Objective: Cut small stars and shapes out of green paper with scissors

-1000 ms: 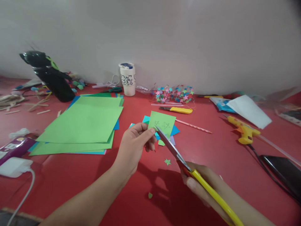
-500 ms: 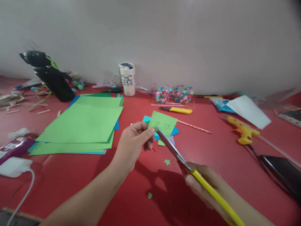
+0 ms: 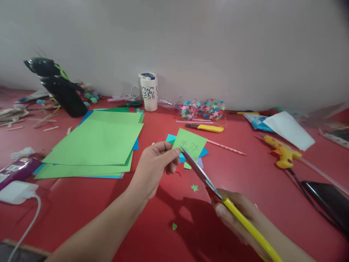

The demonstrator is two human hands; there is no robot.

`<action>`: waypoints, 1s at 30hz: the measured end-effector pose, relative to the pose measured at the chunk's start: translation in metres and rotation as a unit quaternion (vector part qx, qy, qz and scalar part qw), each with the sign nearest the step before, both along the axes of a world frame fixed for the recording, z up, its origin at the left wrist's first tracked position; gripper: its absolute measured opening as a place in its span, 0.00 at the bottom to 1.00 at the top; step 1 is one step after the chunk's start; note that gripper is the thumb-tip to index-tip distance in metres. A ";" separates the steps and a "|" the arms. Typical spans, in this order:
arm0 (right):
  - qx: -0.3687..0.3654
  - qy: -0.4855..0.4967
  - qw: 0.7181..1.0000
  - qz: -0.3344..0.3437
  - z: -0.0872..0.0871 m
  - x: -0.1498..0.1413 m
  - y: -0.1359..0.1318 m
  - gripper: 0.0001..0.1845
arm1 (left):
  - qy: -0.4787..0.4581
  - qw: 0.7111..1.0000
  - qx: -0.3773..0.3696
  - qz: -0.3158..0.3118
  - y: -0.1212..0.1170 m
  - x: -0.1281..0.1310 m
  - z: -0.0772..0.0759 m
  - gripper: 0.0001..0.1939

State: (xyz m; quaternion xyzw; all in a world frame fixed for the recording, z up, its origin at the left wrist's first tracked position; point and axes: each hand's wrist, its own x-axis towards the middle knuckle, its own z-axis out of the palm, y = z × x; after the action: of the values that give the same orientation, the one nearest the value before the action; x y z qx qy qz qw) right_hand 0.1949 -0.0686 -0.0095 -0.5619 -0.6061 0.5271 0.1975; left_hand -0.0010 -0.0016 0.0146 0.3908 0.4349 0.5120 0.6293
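Note:
Between thumb and fingers, my left hand (image 3: pixel 156 162) pinches the lower left corner of a green paper piece (image 3: pixel 200 138) with two stars drawn on it in pencil. My right hand (image 3: pixel 234 211) is wrapped round the yellow handles of a pair of scissors (image 3: pixel 200 173). The blades reach up to the left, their tips at the paper beside my left thumb and just below the left drawn star. Below the blades, a cut-out green paper star (image 3: pixel 194 187) lies on the red table. Nearer to me is a small green scrap (image 3: pixel 174 226).
Stacked green sheets (image 3: pixel 95 138) lie at the left. Behind the held paper are coloured paper scraps (image 3: pixel 203 152), a yellow box cutter (image 3: pixel 208 128) and a striped pencil (image 3: pixel 227 147). A yellow glue gun (image 3: pixel 282 149) lies right; a black bottle (image 3: pixel 61 91) and white cup (image 3: pixel 149 92) stand behind.
Hardly anything differs. The whole view has shifted by a few pixels, while both hands, the scissors and the held paper keep the same arrangement.

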 end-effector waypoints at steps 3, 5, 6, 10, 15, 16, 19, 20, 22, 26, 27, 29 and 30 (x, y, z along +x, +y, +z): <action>0.005 0.001 1.000 0.006 -0.006 0.001 0.002 0.31 | 0.005 1.000 0.004 -0.003 0.000 0.000 0.000 0.11; 0.012 -0.004 1.000 0.021 -0.011 0.003 0.004 0.32 | 0.008 1.000 0.003 -0.003 0.000 -0.001 -0.001 0.11; 0.017 -0.009 1.000 0.021 -0.013 0.003 0.005 0.32 | 0.008 1.000 0.004 -0.003 0.000 -0.001 -0.001 0.11; 0.030 -0.023 0.999 0.014 -0.015 0.004 0.006 0.32 | 0.010 1.000 0.007 -0.009 0.000 -0.001 -0.001 0.11; 0.030 -0.022 0.999 0.024 -0.010 0.003 0.003 0.33 | 0.010 1.000 0.007 -0.013 0.000 -0.001 -0.001 0.11; 0.036 -0.025 0.999 0.016 -0.009 0.002 0.003 0.32 | 0.009 1.000 0.008 -0.013 0.000 -0.001 -0.001 0.11; 0.074 -0.035 0.997 0.013 -0.011 0.003 0.004 0.31 | 0.007 1.000 0.009 -0.012 0.001 -0.001 -0.002 0.11; 0.083 -0.034 0.996 0.022 -0.012 0.004 0.004 0.31 | 0.007 1.000 0.009 -0.012 0.001 -0.001 -0.002 0.11; 0.093 -0.031 0.995 0.037 -0.016 0.006 0.005 0.30 | 0.007 1.000 0.008 -0.012 0.001 -0.001 -0.002 0.11; 0.097 -0.032 0.994 0.046 -0.020 0.008 0.006 0.30 | 0.007 1.000 0.008 -0.011 0.001 -0.001 -0.003 0.11; 0.097 -0.032 0.994 0.049 -0.021 0.008 0.006 0.30 | 0.007 1.000 0.009 -0.012 0.001 -0.001 -0.004 0.11; 0.103 -0.033 0.993 0.049 -0.020 0.008 0.006 0.29 | 0.007 1.000 0.011 -0.014 0.001 -0.001 -0.004 0.11; 0.108 -0.035 0.992 0.048 -0.020 0.008 0.006 0.29 | 0.006 1.000 0.011 -0.014 0.001 -0.001 -0.004 0.11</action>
State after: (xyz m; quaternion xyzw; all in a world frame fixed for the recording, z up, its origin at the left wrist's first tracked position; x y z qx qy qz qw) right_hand 0.2031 -0.0622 -0.0297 -0.5255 -0.6922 0.4478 0.2103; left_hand -0.0024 -0.0006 0.0103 0.4072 0.4275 0.5054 0.6293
